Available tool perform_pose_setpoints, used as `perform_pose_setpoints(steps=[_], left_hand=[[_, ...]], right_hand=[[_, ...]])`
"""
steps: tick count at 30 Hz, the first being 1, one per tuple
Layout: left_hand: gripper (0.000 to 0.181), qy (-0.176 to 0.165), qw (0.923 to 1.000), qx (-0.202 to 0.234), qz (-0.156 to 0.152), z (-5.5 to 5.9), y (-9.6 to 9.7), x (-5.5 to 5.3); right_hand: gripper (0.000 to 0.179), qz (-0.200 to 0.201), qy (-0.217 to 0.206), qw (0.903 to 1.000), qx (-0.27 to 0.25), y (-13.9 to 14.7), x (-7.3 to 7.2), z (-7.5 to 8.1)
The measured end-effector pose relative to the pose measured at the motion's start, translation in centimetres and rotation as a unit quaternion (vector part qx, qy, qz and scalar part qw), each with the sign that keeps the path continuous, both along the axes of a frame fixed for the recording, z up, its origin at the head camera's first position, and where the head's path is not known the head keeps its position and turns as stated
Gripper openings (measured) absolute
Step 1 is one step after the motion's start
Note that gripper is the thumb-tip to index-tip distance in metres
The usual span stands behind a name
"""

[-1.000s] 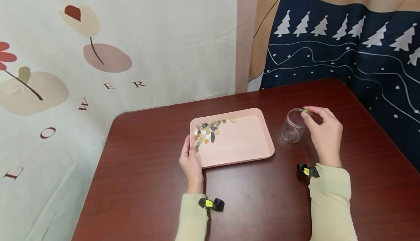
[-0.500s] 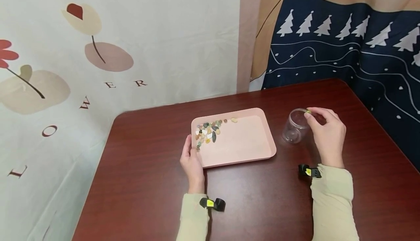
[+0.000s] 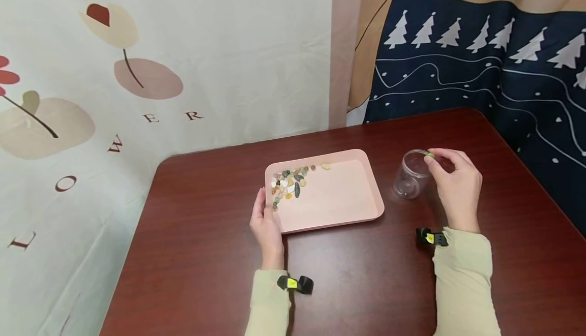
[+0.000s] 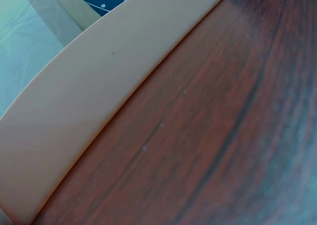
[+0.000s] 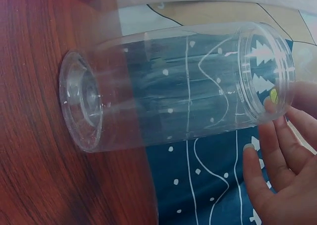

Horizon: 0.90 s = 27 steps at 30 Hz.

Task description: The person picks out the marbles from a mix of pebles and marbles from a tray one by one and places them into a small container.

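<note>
A pink tray (image 3: 339,193) lies on the table, with several small polished stones (image 3: 289,183) of mixed colours gathered in its far left part. My left hand (image 3: 267,234) grips the tray's left side near the front corner; the left wrist view shows only the tray's outer wall (image 4: 94,86). To the right of the tray stands a clear lidless jar (image 3: 407,181), upright. At the jar's rim my right hand (image 3: 458,188) pinches a small yellow-green stone (image 5: 274,95) between thumb and fingers. Some fingertips appear against the rim in the right wrist view.
The dark red wooden table (image 3: 206,234) meets a pale printed curtain (image 3: 247,61) behind and a navy curtain with white trees (image 3: 439,77) at the right. Black wrist cameras are strapped over both sleeves.
My right hand has shifted very slightly to the right at the jar's rim, with the stone still pinched. My left hand and the tray have hardly moved.
</note>
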<state>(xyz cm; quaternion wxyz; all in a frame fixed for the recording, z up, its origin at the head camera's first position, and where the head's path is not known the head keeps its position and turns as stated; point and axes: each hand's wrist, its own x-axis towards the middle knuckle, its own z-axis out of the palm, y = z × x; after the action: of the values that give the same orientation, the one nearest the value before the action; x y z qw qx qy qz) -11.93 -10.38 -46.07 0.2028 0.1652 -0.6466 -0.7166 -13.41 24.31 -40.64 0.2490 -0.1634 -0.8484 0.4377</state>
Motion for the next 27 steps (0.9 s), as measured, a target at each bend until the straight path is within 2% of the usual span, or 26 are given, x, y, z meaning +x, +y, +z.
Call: perform_pose_setpoints(steps=[17, 21, 26, 27], left_hand=[[0.041, 0.005, 1.0000, 0.004, 0.000, 0.0, -0.2, 0.0], [0.041, 0.003, 0.9999, 0.011, 0.001, -0.7, -0.4, -0.3], [0.040, -0.008, 0.9999, -0.008, 0.006, -2.2, -0.6, -0.7], [0.040, -0.008, 0.9999, -0.011, 0.006, -2.0, -0.5, -0.6]], right_hand=[[0.032, 0.008, -0.012, 0.9998, -0.015, 0.0, -0.4, -0.2], [0.034, 0.006, -0.025, 0.9995, -0.020, 0.0, -0.4, -0.3], [0.035, 0.006, -0.034, 0.9991, -0.025, 0.1, -0.3, -0.5], [0.035, 0.005, -0.035, 0.9991, -0.026, 0.1, -0.3, -0.5]])
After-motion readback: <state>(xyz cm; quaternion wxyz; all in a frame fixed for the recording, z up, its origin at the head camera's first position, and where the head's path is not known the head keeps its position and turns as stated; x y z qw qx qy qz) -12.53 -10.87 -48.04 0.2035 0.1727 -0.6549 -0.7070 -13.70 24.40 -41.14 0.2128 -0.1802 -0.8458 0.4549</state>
